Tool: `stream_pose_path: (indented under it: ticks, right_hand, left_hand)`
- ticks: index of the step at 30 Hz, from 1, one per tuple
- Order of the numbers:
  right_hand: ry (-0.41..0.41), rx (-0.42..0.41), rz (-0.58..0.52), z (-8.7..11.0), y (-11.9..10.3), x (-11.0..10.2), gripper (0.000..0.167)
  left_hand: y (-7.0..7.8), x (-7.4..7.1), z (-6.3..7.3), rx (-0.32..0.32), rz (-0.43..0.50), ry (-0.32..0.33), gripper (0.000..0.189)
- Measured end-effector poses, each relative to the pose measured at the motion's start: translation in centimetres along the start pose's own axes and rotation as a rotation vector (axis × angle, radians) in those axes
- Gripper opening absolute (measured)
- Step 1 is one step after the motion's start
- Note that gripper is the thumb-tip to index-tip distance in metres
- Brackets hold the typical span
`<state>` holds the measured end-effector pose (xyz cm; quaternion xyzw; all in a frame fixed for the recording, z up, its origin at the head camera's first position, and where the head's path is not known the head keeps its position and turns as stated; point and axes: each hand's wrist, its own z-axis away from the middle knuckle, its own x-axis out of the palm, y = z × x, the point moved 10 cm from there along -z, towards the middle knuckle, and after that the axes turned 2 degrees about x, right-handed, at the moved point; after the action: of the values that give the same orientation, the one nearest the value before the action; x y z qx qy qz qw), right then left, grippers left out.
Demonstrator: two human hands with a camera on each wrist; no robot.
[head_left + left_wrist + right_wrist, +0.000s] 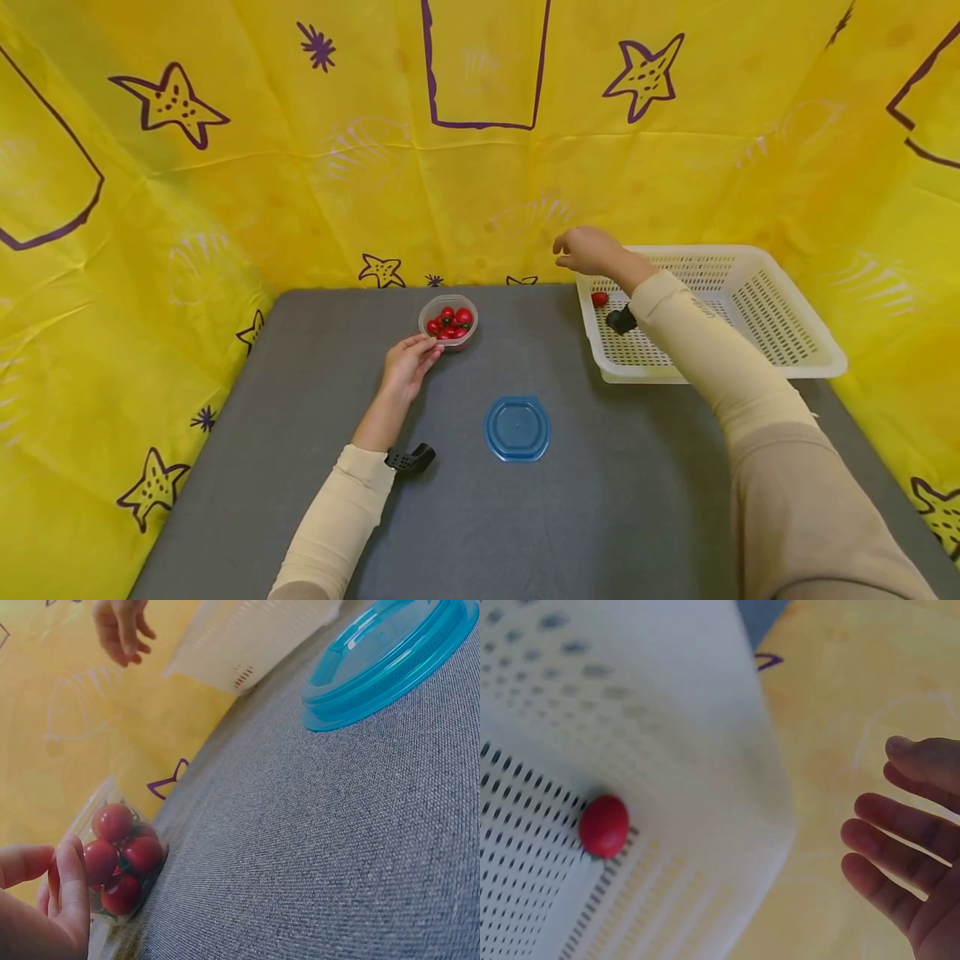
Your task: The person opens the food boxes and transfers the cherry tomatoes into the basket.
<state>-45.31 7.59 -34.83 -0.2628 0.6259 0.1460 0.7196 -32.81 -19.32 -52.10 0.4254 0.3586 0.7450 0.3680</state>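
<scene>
A small clear plastic container (448,343) holds several red cherry tomatoes (112,823) with green stems. My left hand (408,362) is at its near left side, thumb and fingers pinching the rim. Over the far left corner of a white plastic basket (813,354), my right hand (588,250) hangs in the air. Its fingers (877,844) are loosely bent and spread, with nothing between them. One red cherry tomato (604,826) lies inside that basket, in the corner below my right wrist.
A blue round lid (517,428) lies flat on the grey cloth-covered table (480,525), between my forearms. Behind the table and along its sides hangs a yellow curtain (360,208) with purple starfish drawings. My right forearm crosses over the basket.
</scene>
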Motion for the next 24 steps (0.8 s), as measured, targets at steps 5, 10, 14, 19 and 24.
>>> stream_pose_path:
  ticks: [5, 10, 14, 19, 24]
  right_hand:
    - [0.013, -0.044, 0.005, -0.8, -2.0, 0.1, 0.03]
    - [0.019, -0.084, 0.003, -1.5, -3.9, 0.7, 0.028]
    - [0.028, -0.112, 0.019, -1.9, -5.4, 1.2, 0.027]
    - [0.018, -0.178, 0.029, -2.4, -7.7, 2.4, 0.026]
    - [-0.036, -0.218, 0.015, -2.8, -9.7, 3.8, 0.027]
  left_hand:
    - [0.0, 0.0, 0.0, 0.0, -0.003, -0.005, 0.015]
    - [0.0, 0.0, 0.2, 0.001, -0.018, -0.009, 0.016]
    - [0.0, -0.1, 0.2, -0.001, -0.02, -0.005, 0.015]
    - [0.0, -0.2, 0.2, -0.001, -0.019, 0.003, 0.014]
    - [0.1, -0.3, 0.4, 0.022, -0.043, 0.003, 0.018]
